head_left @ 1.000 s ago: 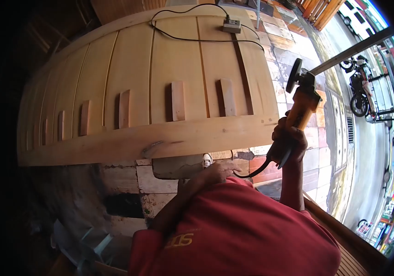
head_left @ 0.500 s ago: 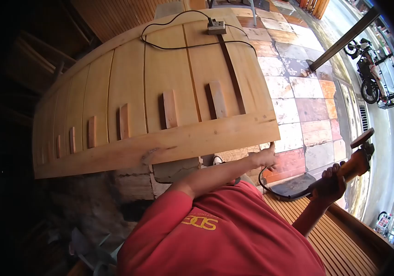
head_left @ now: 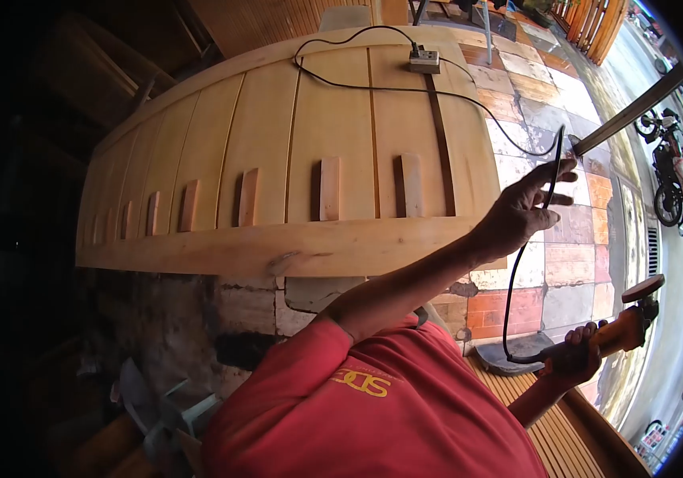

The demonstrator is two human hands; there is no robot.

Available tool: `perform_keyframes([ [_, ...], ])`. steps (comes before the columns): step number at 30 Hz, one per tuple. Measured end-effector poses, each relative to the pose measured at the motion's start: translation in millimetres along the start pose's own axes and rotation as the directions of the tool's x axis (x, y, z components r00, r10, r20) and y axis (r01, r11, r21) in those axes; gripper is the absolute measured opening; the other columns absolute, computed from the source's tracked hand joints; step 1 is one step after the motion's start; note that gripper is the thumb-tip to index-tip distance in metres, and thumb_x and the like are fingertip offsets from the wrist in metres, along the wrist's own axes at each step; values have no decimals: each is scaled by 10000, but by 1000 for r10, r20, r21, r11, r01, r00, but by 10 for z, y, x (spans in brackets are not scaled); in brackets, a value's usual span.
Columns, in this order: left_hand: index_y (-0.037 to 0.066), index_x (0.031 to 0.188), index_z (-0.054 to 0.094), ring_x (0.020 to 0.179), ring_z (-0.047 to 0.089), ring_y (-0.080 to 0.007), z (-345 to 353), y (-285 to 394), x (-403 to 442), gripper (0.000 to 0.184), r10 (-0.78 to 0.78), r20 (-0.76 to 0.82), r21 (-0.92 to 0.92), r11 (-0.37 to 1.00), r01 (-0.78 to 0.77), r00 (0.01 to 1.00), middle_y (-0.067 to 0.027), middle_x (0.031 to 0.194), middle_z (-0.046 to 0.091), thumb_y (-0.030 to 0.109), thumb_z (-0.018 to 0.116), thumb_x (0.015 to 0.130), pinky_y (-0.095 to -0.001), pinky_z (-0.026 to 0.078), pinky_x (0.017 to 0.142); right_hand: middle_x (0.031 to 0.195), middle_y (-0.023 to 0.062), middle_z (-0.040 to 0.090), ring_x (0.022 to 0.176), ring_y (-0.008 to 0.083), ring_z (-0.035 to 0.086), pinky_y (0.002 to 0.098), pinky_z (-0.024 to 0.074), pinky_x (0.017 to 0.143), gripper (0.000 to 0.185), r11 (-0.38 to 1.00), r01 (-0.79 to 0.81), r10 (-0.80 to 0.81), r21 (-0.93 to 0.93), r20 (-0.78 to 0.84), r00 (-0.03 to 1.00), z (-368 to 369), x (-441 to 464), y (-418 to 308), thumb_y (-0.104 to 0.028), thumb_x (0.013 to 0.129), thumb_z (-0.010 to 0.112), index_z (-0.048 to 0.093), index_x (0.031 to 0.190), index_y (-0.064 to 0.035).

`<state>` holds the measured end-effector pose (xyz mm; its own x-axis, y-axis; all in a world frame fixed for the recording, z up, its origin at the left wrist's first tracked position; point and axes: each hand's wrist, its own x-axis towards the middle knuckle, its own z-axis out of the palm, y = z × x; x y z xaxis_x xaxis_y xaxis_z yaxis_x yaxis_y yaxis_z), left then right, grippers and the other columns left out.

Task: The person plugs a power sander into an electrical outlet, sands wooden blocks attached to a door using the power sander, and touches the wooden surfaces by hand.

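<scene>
My left hand (head_left: 521, 213) is raised past the near right corner of a wooden panel (head_left: 302, 243). A black power cord (head_left: 510, 299) runs across its fingers, lifted with the hand. The fingers are partly spread, and the cord passes between them and the thumb. At the right, my right hand (head_left: 574, 358) is wrapped round an orange angle grinder (head_left: 619, 333), whose round disc (head_left: 643, 288) points up and away from me. The cord leads into the grinder's rear end. On the panel's far side sits a socket box (head_left: 424, 60) with a plug in it.
Several small wooden blocks (head_left: 330, 188) stand along the panel's near side. Beyond are floor tiles (head_left: 571, 215), a slanting post (head_left: 632, 109) and a parked motorcycle (head_left: 667, 171) by the street. Wooden slats (head_left: 509, 397) lie beside me at the lower right.
My left hand has risen from beside the panel's corner, moving away and right, and lifted the cord. The grinder stays in my right hand. The view has shifted slightly.
</scene>
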<state>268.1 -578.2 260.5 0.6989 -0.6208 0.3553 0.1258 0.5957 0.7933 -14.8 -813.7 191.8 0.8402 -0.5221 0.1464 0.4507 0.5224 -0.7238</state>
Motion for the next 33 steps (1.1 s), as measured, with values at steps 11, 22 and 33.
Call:
perform_keyframes([
  [11,41,1421,561,760,707,-129,-1565,155,-2105,489,-114,-844,276,746,607,524,-88,943,723,317,666,1032,-281,560,582,1154,136,581,906,230,602,366,527,775,634,939,-299,263,169,204,943,709,793,1013,-130,945,664,380,1504,-35],
  [22,24,1231,668,607,501,-80,-2051,172,-3283,323,362,-767,639,506,579,529,21,702,543,270,711,1027,-284,420,551,889,130,621,685,253,677,364,601,613,632,810,-549,587,-207,310,748,2436,486,2313,-170,745,758,494,1288,17],
  [33,24,1273,686,908,683,-97,-2965,1862,-5096,227,651,-748,615,609,502,127,-64,1053,747,94,636,1063,-253,555,783,867,116,645,682,234,692,341,585,596,512,688,-667,718,-286,403,567,3649,-263,3964,-204,783,743,546,1209,0],
])
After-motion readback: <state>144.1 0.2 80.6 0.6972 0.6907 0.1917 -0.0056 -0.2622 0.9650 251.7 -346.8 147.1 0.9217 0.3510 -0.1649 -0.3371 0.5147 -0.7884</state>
